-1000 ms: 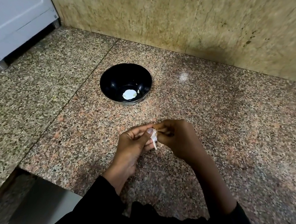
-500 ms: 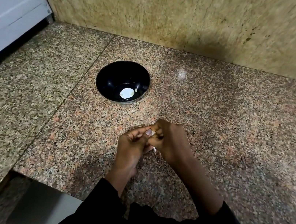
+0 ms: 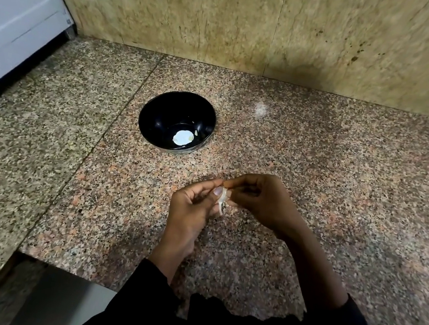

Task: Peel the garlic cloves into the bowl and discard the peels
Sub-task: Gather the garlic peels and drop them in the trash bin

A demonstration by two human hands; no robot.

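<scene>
Just below the middle of the view, over the granite counter (image 3: pixel 320 156), both hands meet on one garlic clove (image 3: pixel 223 195): the left hand (image 3: pixel 189 208) pinches it between thumb and curled fingers (image 3: pixel 217 190), while the right hand (image 3: pixel 260 200) has its fingers bunched tight on the skin at the clove's far side. A strip of papery peel (image 3: pixel 220 209) dangles from the clove toward 6 o'clock. At about 11 o'clock from the hands, near but apart from them, sits the black bowl (image 3: pixel 159 115), with a pale, round piece lying in its bottom; whether that is a peeled clove I cannot tell for sure. By my reading, the peeling step is in hand and this clove is only partly stripped. Next, the right fingers would need to tug the loosened skin away, then the bare clove goes up to the bowl and the peel is kept aside for discarding.
</scene>
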